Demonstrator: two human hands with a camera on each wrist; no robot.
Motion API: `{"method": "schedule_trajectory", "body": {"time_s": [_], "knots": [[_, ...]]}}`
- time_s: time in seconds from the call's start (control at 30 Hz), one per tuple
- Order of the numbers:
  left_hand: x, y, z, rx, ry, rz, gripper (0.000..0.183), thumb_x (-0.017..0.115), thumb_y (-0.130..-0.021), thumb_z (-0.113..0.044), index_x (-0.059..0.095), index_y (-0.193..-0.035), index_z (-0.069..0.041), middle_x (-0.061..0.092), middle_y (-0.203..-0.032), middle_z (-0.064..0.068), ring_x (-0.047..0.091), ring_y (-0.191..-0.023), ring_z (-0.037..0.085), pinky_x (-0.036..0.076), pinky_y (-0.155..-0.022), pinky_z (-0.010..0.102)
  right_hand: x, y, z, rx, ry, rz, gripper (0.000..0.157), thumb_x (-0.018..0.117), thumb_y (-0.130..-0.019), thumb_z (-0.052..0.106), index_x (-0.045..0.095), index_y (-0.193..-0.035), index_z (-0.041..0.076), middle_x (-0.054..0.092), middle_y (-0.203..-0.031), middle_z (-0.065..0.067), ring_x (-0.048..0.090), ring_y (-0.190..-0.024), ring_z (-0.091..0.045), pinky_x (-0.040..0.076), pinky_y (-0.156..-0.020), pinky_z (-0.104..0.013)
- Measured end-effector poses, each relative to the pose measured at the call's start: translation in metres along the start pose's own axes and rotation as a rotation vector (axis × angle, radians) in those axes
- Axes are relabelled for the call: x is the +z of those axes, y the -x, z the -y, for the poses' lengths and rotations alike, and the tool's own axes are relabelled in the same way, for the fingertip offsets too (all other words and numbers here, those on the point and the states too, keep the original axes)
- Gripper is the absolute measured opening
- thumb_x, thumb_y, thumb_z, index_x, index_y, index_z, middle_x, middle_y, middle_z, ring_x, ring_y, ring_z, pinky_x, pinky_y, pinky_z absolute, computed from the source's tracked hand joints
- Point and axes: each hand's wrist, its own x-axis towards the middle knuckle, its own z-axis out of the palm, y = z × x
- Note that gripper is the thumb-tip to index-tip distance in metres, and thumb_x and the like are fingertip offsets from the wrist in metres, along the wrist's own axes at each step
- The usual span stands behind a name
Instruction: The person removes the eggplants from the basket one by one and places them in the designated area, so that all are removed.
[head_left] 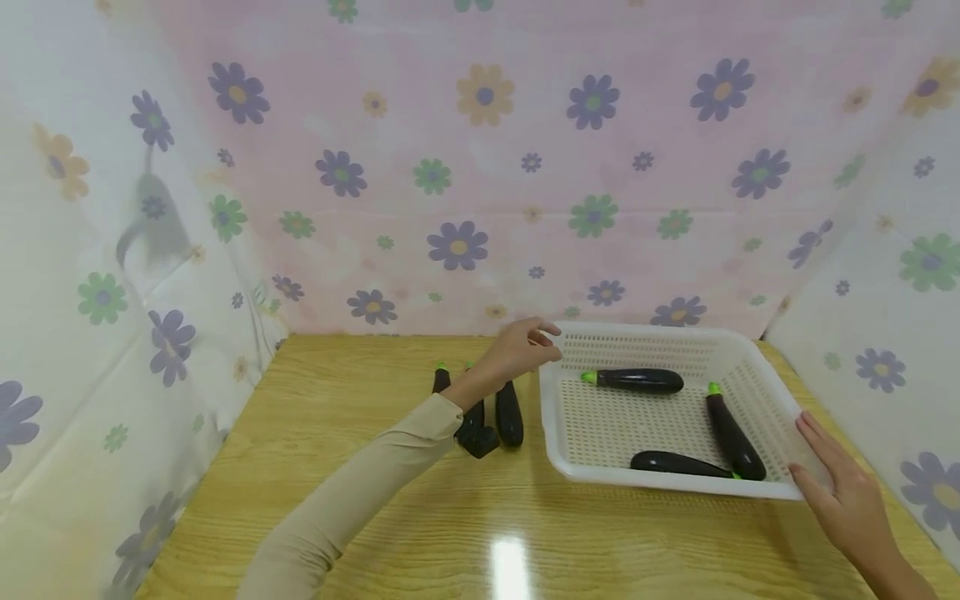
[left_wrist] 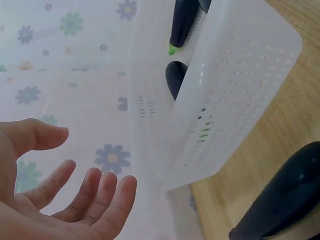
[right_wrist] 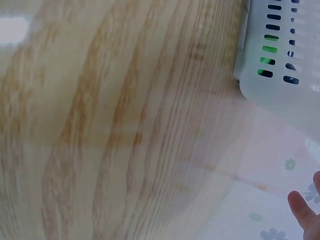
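Observation:
A white perforated plastic basket point(head_left: 637, 478) stands on the right half of the table. Inside it lie three dark eggplants: one across the back point(head_left: 641, 381), one slanting at the right point(head_left: 733, 437), one along the front point(head_left: 678, 464). My left hand point(head_left: 517, 350) hovers by the basket's left rim, fingers spread and loosely bent, holding nothing. Below it, eggplants point(head_left: 510, 417) lie on the table, partly hidden by the forearm; the left wrist view shows one eggplant point(left_wrist: 280, 195) outside the basket. My right hand point(head_left: 847, 492) is at the basket's right end, fingers extended; contact is unclear.
The wood-grain table point(head_left: 360, 375) reaches back to a flowered cloth point(head_left: 405, 217), which also hangs along both sides. A black device point(head_left: 480, 442) sits at my left wrist. Light glares off the table's front point(head_left: 510, 567).

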Motion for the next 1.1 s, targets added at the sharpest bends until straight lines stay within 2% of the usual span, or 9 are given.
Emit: {"method": "schedule_trajectory", "body": {"time_s": [0.2,0.5,0.7,0.87,1.1], "knots": [[0.012,-0.015,-0.009,0.04,-0.047,0.054,0.037,0.064,-0.09,-0.022,0.058,-0.125,-0.011,0.057,-0.109,0.005,0.058,-0.09,0.017,0.051,-0.077,0.039,-0.002,0.001,0.002,0.029,0.019,0.005,0.059,0.059,-0.087,0.005,0.042,-0.144,0.011,0.03,-0.151,0.011,0.019,-0.126,0.017,0.009,-0.102,-0.009],[0.038,-0.044,-0.018,0.051,-0.196,0.081,0.031,0.066,-0.087,-0.023,0.062,-0.117,-0.015,0.059,-0.102,0.0,0.056,-0.089,0.013,0.048,-0.072,0.029,-0.002,0.002,0.003,0.015,0.001,0.016,0.058,0.057,-0.089,0.004,0.041,-0.144,0.009,0.029,-0.152,0.007,0.018,-0.128,0.015,0.006,-0.105,-0.015],[0.055,-0.062,-0.018,0.073,-0.218,0.085,0.026,0.067,-0.086,-0.019,0.063,-0.111,-0.015,0.06,-0.099,0.001,0.056,-0.086,0.012,0.048,-0.068,0.027,-0.001,0.001,0.004,0.003,-0.009,0.005,0.059,0.06,-0.087,0.004,0.043,-0.143,0.009,0.033,-0.151,0.003,0.02,-0.129,0.014,0.009,-0.104,-0.012],[0.064,-0.073,-0.013,0.074,-0.237,0.083,0.028,0.068,-0.084,-0.019,0.064,-0.111,-0.012,0.06,-0.102,0.002,0.055,-0.089,0.012,0.047,-0.069,0.026,0.001,0.0,0.003,-0.005,-0.008,0.001,0.059,0.06,-0.086,0.003,0.043,-0.143,0.009,0.034,-0.15,0.001,0.02,-0.129,0.013,0.009,-0.105,-0.013],[0.08,-0.092,0.004,0.032,-0.27,0.053,0.034,0.068,-0.084,-0.02,0.064,-0.115,-0.009,0.06,-0.098,-0.001,0.055,-0.085,0.012,0.047,-0.067,0.027,0.0,0.001,0.004,0.035,0.0,0.021,0.059,0.059,-0.089,0.005,0.041,-0.145,0.012,0.03,-0.152,0.003,0.018,-0.13,0.012,0.007,-0.107,-0.017]]}}
